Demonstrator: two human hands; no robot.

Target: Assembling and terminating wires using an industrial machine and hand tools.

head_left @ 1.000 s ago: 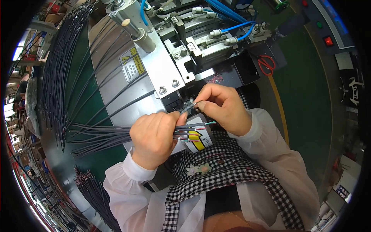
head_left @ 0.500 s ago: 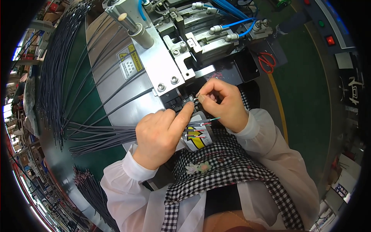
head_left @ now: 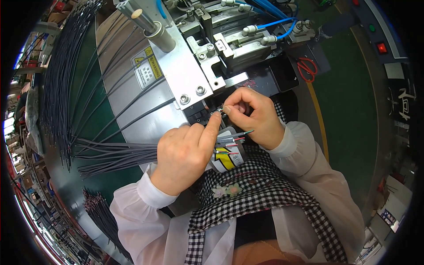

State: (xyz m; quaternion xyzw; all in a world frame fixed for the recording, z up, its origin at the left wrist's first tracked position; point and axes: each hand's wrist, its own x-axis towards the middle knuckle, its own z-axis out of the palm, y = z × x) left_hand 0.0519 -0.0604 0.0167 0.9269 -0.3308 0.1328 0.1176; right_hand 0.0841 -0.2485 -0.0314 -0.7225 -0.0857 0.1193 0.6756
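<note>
Grey cables (head_left: pixel 110 154) fan left; the machine (head_left: pixel 212 57) stands far. Both hands, left hand (head_left: pixel 185 154) and right hand (head_left: pixel 254 115), pinch a wire (head_left: pixel 219 112) lying left-right.

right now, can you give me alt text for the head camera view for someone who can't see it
A person's left hand and right hand pinch the stripped end of a thin cable at the front of a metal press machine. The left hand also grips a bundle of dark grey cables fanning left across the bench; red scissors lie to the right.

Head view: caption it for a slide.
Both hands, left hand and right hand, pinch a wire end at the machine, grey cables alongside.
</note>
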